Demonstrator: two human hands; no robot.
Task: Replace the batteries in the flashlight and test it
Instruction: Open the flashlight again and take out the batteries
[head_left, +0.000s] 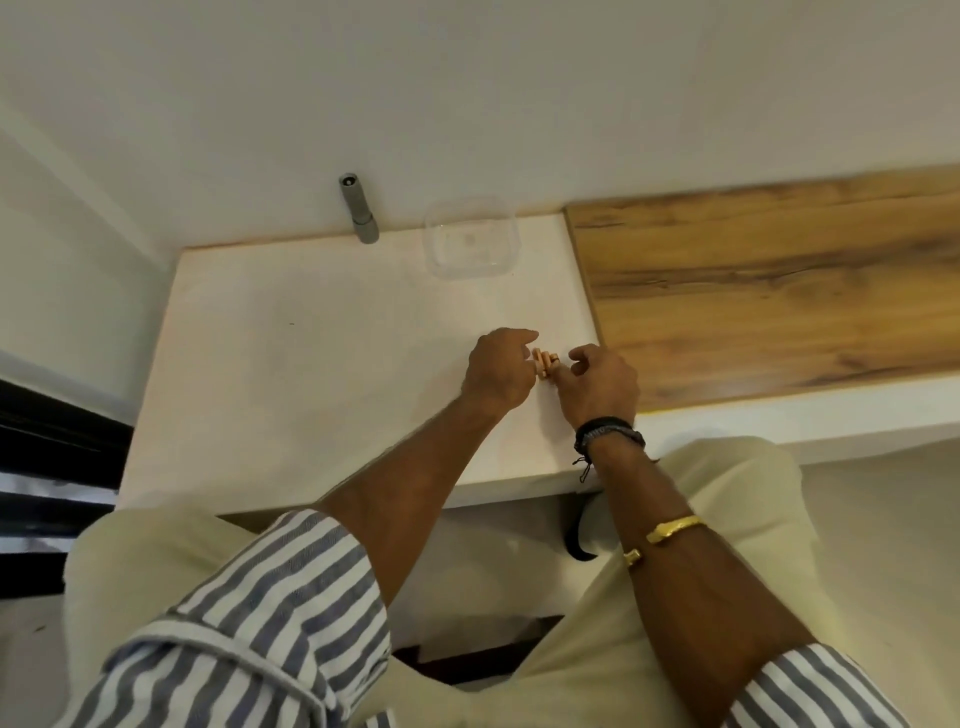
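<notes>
A grey flashlight (357, 212) stands upright at the back edge of the white table (291, 332), against the wall, far from both hands. Near the table's right side my left hand (498, 371) and my right hand (600, 382) meet around a small cluster of orange batteries (544, 362). The fingers of both hands curl round the cluster and pinch it from either side. Most of the batteries are hidden by the fingers, so their number is unclear.
A clear plastic container (470, 239) sits at the back of the table, right of the flashlight. A wood-grain surface (769, 291) adjoins the table on the right. My knees are below the table's front edge.
</notes>
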